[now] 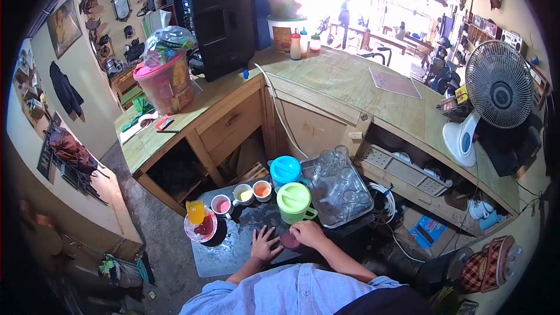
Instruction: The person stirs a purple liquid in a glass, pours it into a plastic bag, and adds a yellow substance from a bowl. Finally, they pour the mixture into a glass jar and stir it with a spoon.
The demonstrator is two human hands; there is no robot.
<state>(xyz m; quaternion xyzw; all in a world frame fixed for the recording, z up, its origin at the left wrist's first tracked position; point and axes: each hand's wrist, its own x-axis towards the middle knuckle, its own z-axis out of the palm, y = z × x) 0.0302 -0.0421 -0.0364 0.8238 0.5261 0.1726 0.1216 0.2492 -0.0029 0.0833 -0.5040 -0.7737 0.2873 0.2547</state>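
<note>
Spread flat on the dark table, my left hand (265, 245) lies just left of a small dark red round item (290, 240). My right hand (308, 234) is closed at the upper right of that item, beside the green lidded pitcher (294, 198); what its fingers hold, if anything, is hidden. Behind the green pitcher stands a blue lidded pitcher (286, 170). To the left are cups with pink (221, 204), yellow (243, 194) and orange (262, 190) contents. A bowl with red contents (201, 230) and a yellow piece sits at the table's left end.
A metal tray (336, 222) of glass mugs is at the table's right. Beyond it runs a wooden counter (326, 79) with a black speaker (216, 23), a pink bucket (166, 84) and a fan (499, 84). A white coiled cable (382, 201) hangs by the tray.
</note>
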